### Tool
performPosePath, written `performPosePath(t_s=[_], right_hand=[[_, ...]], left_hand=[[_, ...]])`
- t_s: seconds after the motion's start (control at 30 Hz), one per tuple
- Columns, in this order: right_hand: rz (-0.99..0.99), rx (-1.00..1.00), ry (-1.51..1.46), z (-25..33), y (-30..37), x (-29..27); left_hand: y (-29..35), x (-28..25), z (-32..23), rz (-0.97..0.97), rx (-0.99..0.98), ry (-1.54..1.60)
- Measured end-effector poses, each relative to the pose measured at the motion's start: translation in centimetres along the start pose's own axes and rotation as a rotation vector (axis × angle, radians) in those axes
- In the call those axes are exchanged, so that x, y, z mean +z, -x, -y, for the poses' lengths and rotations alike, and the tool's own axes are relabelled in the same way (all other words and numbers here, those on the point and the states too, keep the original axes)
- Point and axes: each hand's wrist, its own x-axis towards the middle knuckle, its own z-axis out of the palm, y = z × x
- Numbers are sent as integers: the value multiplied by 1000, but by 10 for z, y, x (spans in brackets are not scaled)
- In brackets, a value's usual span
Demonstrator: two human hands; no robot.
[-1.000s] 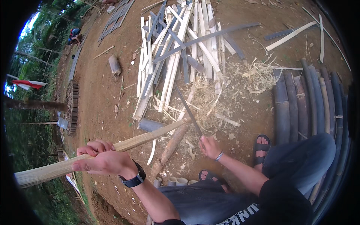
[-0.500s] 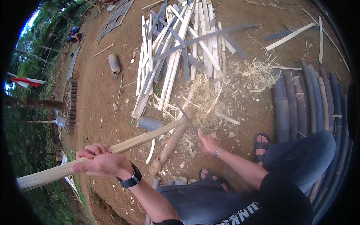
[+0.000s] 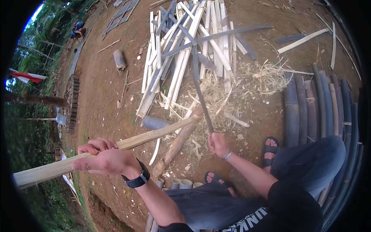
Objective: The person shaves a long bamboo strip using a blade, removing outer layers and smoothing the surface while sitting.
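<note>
My left hand (image 3: 106,159) is wrapped around a long pale bamboo strip (image 3: 152,135), which slants from the lower left up toward the middle. The strip's far end rests on a round wooden log (image 3: 178,145) lying on the ground. In my right hand (image 3: 219,145), closed around its handle, is a long dark-bladed knife (image 3: 203,101). Its blade points away from me and stands just to the right of the strip's far end, apparently clear of it. My fingers hide most of the handle.
Ahead lies a heap of split bamboo strips (image 3: 184,62) beside curly shavings (image 3: 266,77). Dark bamboo poles (image 3: 291,112) line the right side. A short bamboo piece (image 3: 155,122) lies left of the log, and cut bamboo cups (image 3: 186,184) stand near my sandalled foot.
The knife blade has swung up and away, from low across the strip's end to a steeper angle. My right hand has shifted slightly right and forward. My left hand keeps its hold.
</note>
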Motion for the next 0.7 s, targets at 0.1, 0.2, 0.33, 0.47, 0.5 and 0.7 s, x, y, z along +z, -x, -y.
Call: performPosePath(t_s=[0.1,0.2,0.33,0.47,0.5,0.7], right_hand=[[18,367,293,-58,-13,4],[21,266,-107,-14,-5,19],[14,-161,-204,1,-2,12],[-30,290,338,-67,-20,0],[-14,225,179,-47,-31,0],[32,-169,-183,-25,-1,1]], left_hand=[[-3,-1,1,57,-11,28],[-3,-4,4,36,23,0],[-2,0,1,20,-23,-4],[-9,-5,2,45,-5,46],[-11,-3,1,27,2,43],[-5,-5,2,48,-6,14]])
